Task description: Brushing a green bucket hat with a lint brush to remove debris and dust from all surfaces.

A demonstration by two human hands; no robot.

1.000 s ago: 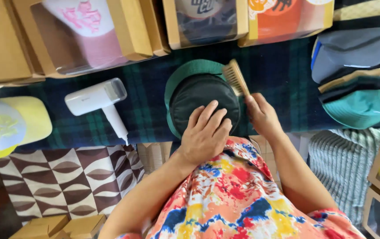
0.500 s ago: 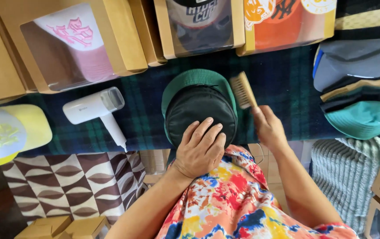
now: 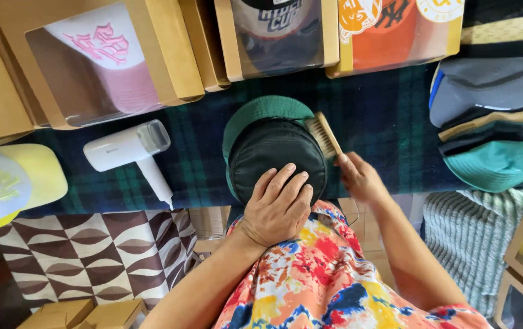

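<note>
A black cap with a green brim [image 3: 273, 143] lies on the dark plaid cloth [image 3: 383, 116] in the middle. My left hand [image 3: 277, 207] rests flat on the near side of its black crown, fingers spread. My right hand [image 3: 359, 178] grips the handle of a wooden bristle brush [image 3: 324, 135], whose bristles press against the cap's right side.
A white handheld steamer [image 3: 129, 149] lies to the left. A yellow and white cap [image 3: 9, 186] sits at the far left. Cardboard window boxes with caps [image 3: 106, 58] line the back. Stacked caps [image 3: 496, 131] are at the right. A brown patterned cloth [image 3: 91, 253] lies near left.
The brush has shifted slightly along the cap's right side, and my left hand stays pressed on the crown. The view has moved a little.
</note>
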